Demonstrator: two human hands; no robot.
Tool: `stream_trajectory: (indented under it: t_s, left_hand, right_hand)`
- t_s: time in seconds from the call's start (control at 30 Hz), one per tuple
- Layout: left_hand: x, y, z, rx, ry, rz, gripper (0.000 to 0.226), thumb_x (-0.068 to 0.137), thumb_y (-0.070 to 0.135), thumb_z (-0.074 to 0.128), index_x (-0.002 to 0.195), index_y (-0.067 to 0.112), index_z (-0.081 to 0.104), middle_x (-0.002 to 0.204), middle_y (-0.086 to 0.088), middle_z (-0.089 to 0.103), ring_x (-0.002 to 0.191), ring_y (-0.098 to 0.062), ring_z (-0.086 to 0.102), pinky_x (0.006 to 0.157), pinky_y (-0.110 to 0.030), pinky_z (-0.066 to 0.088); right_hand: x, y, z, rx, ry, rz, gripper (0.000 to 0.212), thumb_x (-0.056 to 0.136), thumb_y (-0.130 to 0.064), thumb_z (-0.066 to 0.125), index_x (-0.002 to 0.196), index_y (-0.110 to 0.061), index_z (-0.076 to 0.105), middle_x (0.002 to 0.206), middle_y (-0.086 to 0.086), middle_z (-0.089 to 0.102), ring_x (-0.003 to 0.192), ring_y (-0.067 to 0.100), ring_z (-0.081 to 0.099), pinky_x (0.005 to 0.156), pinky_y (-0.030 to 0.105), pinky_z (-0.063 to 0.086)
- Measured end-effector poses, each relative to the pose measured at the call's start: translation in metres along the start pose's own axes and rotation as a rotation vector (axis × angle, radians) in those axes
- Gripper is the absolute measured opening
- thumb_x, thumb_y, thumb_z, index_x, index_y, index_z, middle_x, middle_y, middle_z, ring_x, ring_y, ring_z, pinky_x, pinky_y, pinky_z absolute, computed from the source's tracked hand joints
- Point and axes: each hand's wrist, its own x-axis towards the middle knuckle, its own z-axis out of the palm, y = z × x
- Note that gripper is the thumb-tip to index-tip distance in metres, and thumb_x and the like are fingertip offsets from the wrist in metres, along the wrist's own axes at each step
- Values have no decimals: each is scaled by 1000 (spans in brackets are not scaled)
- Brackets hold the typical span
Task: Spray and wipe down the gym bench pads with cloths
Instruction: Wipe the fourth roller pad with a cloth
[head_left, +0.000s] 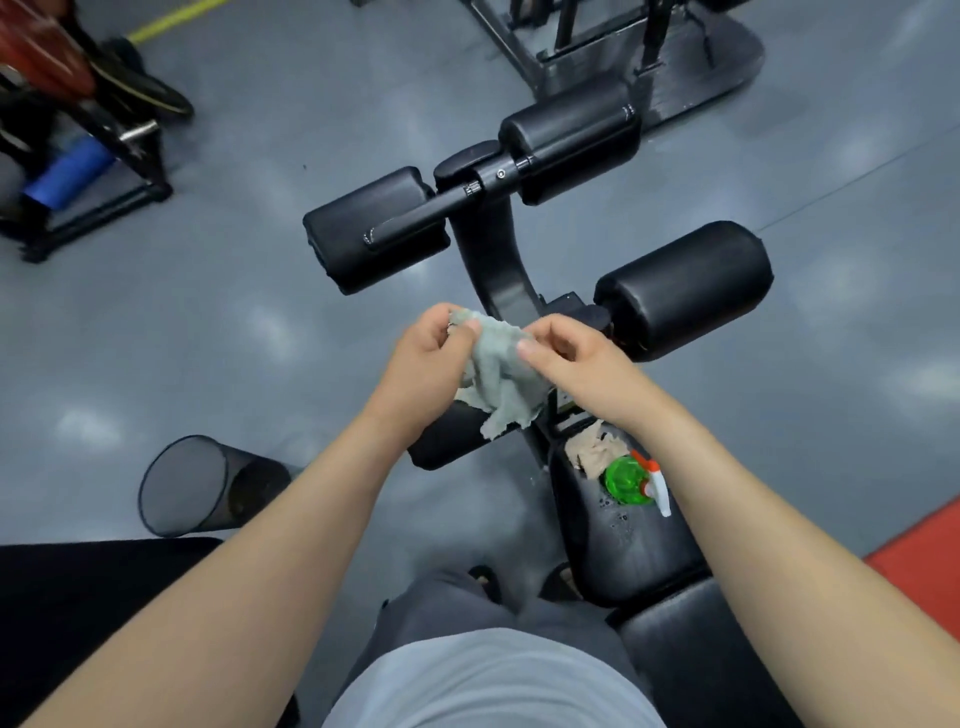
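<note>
Both hands hold a crumpled grey-green cloth (501, 379) in the air above the bench frame. My left hand (431, 364) pinches its upper left corner and my right hand (576, 364) pinches its right edge. Below them the black seat pad (634, 540) carries droplets, a beige cloth (597, 452) and a green spray bottle (631, 480) with a white and orange nozzle. Black roller pads stand beyond: one at the left (374, 234), one at the upper middle (571, 135), one at the right (685, 286). A lower pad (447, 441) shows under the cloth.
A black mesh bin (202, 486) stands on the grey floor at the left. A rack with weights and a blue roller (67, 176) is at the far left. Another machine's base (675, 62) sits at the top. A red mat (924, 566) lies at the right.
</note>
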Motion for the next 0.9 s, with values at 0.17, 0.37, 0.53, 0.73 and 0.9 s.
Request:
stream_trajectory:
  t_s: [0.17,0.37,0.53,0.73,0.9]
  left_hand:
    - [2,-13,-17,134,118,107,17,107,32,45,94,27,55,79,14,64,73,-2,58,68,-18,46]
    - [-16,-67,-40,250,127,82,17,108,38,39,100,28,50,79,-12,61,73,-23,55,68,-40,45]
    - [-10,-81,-64,450,23,130,15,108,41,35,102,32,45,61,0,51,64,-25,54,60,-37,42]
    - [56,-63,-65,527,-35,183,20,105,35,45,119,23,51,93,-3,63,86,-27,59,78,-46,52]
    - [50,-84,-37,750,37,287,36,96,9,46,132,10,48,133,-10,45,119,-31,44,102,-45,40]
  right_hand:
    - [-6,4,18,-12,-89,120,13,90,-29,75,91,-19,66,76,-12,63,71,3,57,71,23,46]
    - [-28,9,42,52,-147,223,13,95,-29,70,85,-21,66,80,2,61,75,17,57,75,34,48]
    - [-35,5,66,144,-156,309,14,104,-13,56,90,-11,60,64,-5,46,54,5,43,53,15,45]
    - [-15,20,87,166,142,455,15,103,-25,59,97,-11,64,64,-10,57,59,10,57,64,31,60]
    - [-29,59,81,-366,257,600,26,99,-46,55,114,-26,65,101,-9,65,96,18,64,85,33,49]
